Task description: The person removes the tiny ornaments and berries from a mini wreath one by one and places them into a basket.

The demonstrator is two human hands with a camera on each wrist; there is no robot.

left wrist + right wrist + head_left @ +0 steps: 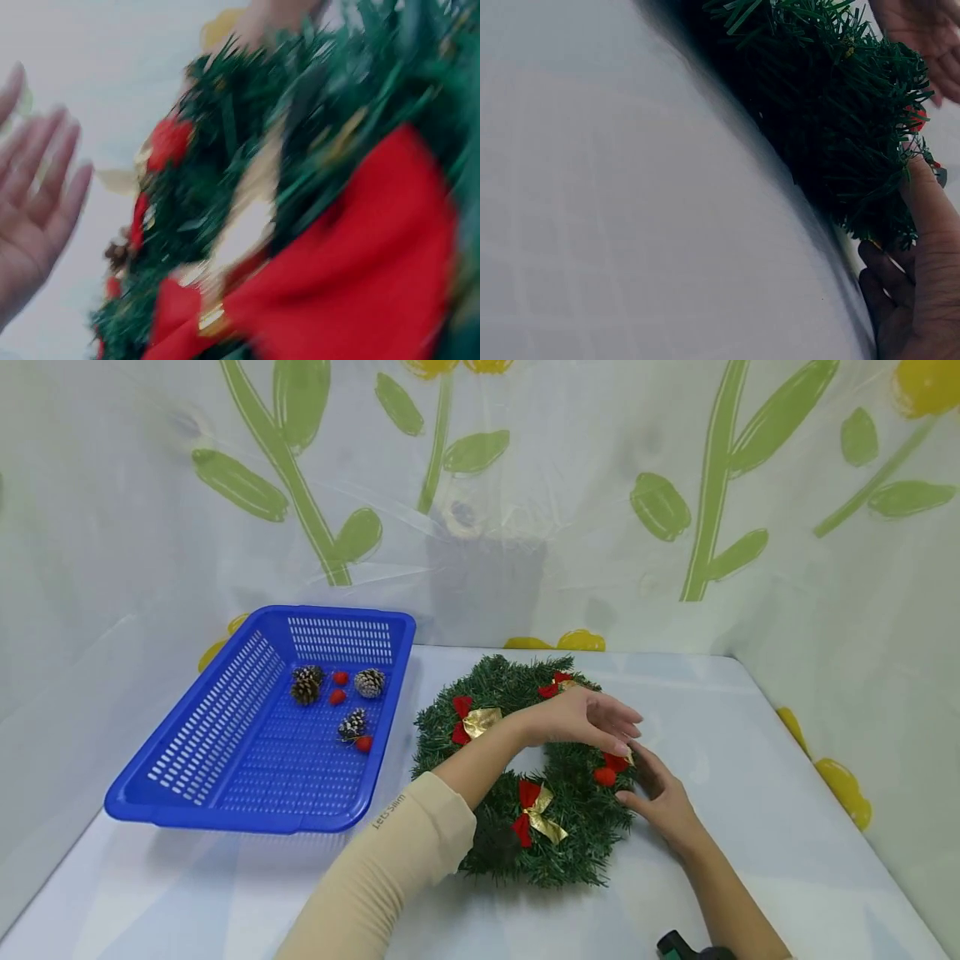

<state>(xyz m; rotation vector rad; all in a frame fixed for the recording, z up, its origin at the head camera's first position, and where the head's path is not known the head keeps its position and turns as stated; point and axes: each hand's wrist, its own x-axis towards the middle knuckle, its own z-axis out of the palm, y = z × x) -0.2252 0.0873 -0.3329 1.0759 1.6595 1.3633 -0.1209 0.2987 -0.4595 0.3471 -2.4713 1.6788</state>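
A green wreath (577,852) with red and gold bows lies on the table. My left hand (581,718) reaches across above its right side, fingers loosely extended and holding nothing; the left wrist view shows this hand (30,217) apart from the greenery. At the wreath's right edge my right hand (667,802) grips it, thumb on top and fingers curled underneath, as the right wrist view shows. Close to that thumb sit a red ball (604,776) and a partly hidden red bow (615,762). Another red-and-gold bow (529,814) is on the near side.
To the left stands a blue plastic basket (247,823). It holds several pine cones (369,682) and red balls (363,743). A black object (678,946) shows at the bottom edge by the right forearm. A curtain (540,510) with printed plants hangs behind the white table (787,827).
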